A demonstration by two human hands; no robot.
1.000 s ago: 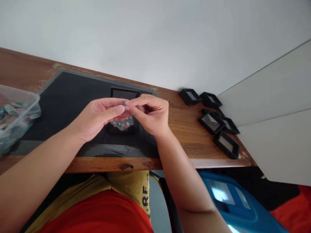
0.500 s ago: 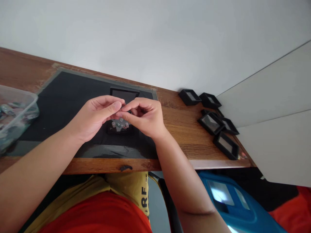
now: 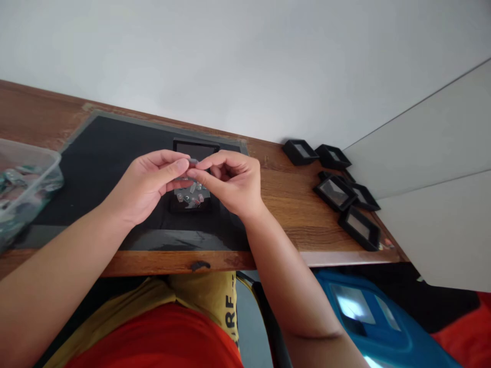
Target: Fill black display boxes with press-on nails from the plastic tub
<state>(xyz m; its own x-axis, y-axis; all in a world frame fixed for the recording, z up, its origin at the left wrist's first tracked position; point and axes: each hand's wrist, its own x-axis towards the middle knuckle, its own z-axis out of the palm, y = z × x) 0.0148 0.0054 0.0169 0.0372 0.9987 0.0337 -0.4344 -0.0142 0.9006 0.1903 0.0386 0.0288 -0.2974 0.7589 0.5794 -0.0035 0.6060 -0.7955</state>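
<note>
A small grey piece [image 3: 193, 161], too small to name, sits between the thumb and index finger of my left hand [image 3: 148, 186], which is closed in a pinch. My right hand [image 3: 236, 184] meets it from the other side, its index fingertip at the end of the piece and its thumb just below; these fingers are curled as in a pinch. Under both hands, on a black mat [image 3: 118, 153], lies an open black case [image 3: 195, 148] with its lid raised at the back. Several small clear and pinkish pieces [image 3: 192, 198] show in its near half, partly covered by my fingers.
A clear plastic tub [image 3: 46, 158] of small packets stands at the left. Several black display frames [image 3: 333, 193] lie at the right of the wooden table [image 3: 284, 204], near the wall. A blue plastic object [image 3: 368, 317] is below the table's right edge.
My fingertips have parted slightly, and the grey piece now shows between them. My right hand has shifted a little to the right and up. The view has moved slightly.
</note>
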